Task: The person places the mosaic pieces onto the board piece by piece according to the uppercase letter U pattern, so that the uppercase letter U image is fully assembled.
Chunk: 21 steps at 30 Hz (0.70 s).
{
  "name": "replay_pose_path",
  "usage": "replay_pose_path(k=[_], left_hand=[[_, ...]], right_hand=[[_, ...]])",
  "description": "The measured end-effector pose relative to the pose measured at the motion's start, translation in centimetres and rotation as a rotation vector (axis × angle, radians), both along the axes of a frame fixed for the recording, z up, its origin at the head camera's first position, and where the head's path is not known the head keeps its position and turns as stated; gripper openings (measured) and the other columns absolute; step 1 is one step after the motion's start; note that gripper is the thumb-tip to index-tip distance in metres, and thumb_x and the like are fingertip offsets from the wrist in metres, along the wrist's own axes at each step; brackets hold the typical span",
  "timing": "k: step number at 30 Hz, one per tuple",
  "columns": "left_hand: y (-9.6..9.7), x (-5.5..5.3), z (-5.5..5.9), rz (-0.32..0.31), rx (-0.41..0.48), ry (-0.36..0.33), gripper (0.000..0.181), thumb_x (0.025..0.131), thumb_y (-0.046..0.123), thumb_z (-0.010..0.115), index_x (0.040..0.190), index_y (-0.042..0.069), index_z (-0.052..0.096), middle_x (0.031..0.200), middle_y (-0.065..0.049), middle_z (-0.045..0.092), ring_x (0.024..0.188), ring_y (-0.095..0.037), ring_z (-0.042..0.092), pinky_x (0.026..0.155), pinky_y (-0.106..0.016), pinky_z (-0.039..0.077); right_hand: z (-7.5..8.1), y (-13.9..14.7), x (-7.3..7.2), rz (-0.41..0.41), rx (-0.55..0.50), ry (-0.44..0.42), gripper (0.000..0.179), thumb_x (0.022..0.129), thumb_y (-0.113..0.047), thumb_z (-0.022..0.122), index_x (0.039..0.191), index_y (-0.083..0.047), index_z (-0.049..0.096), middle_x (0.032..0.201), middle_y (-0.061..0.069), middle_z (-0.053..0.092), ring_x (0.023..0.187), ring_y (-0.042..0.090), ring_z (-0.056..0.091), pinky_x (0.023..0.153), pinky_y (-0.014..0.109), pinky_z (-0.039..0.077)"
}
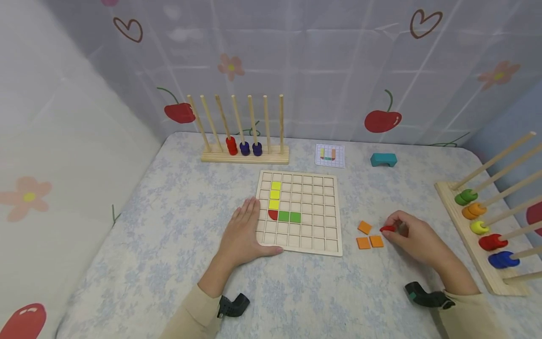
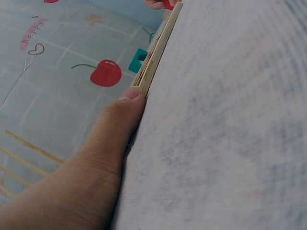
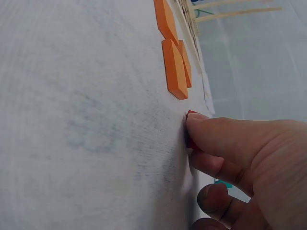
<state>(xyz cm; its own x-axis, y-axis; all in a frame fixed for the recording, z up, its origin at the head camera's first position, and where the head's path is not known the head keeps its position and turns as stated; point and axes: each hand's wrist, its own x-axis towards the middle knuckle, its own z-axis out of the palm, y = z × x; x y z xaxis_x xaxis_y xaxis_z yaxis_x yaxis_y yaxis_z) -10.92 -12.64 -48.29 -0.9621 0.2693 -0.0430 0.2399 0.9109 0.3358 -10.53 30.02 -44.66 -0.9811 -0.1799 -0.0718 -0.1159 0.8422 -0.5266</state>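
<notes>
My left hand [image 1: 240,233] lies flat against the left edge and near corner of a wooden grid board [image 1: 313,249], its thumb along the front edge. On the board, several yellow squares [image 1: 274,195] form a column, with a red quarter-round tile [image 1: 273,215] below and two green squares [image 1: 290,217] beside it. My right hand [image 1: 419,238] pinches a small red tile [image 1: 387,229] between thumb and fingers, at the tabletop. In the right wrist view that red tile [image 3: 191,139] is mostly hidden by the thumb. Three orange squares [image 1: 364,228] lie just left of this hand.
A pegged wooden stand [image 1: 245,159] with red and dark blue beads is at the back left. Another bead stand [image 1: 478,254] is at the right. A pattern card [image 1: 336,162] and a teal arch block [image 1: 383,159] lie behind the board.
</notes>
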Motion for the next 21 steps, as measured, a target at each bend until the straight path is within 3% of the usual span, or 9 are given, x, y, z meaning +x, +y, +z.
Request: replay_pose_path(k=[10,17,21], left_hand=[[0.0,0.0,0.0,-0.002,0.003,0.008,0.141,0.061,0.095,0.056,0.159,0.008,0.005,0.168,-0.006,0.005,0.156,-0.019,0.001,0.127,-0.042,0.009],[0.0,0.1,0.0,-0.002,0.009,0.019,0.14,0.061,0.094,0.056,0.16,0.008,0.007,0.168,-0.006,0.006,0.157,-0.02,0.003,0.127,-0.043,0.01],[0.0,0.1,0.0,-0.003,0.013,0.023,0.14,0.061,0.094,0.056,0.16,0.008,0.007,0.168,-0.007,0.007,0.157,-0.02,0.003,0.127,-0.043,0.01]], right_hand=[[0.5,-0.3,-0.4,0.038,-0.037,0.054,0.017,0.097,-0.023,0.066,0.11,-0.014,0.068,0.095,0.003,0.068,0.068,0.007,0.048,0.057,0.022,0.042],[1.2,-2.2,-0.9,0.075,-0.154,-0.015,0.013,0.097,-0.023,0.065,0.105,-0.012,0.061,0.085,0.003,0.062,0.064,0.009,0.05,0.055,0.023,0.045],[1.4,-3.5,-1.4,0.145,-0.175,-0.028,0.019,0.1,-0.015,0.06,0.117,-0.008,0.063,0.098,0.006,0.066,0.073,0.01,0.052,0.06,0.023,0.048]])
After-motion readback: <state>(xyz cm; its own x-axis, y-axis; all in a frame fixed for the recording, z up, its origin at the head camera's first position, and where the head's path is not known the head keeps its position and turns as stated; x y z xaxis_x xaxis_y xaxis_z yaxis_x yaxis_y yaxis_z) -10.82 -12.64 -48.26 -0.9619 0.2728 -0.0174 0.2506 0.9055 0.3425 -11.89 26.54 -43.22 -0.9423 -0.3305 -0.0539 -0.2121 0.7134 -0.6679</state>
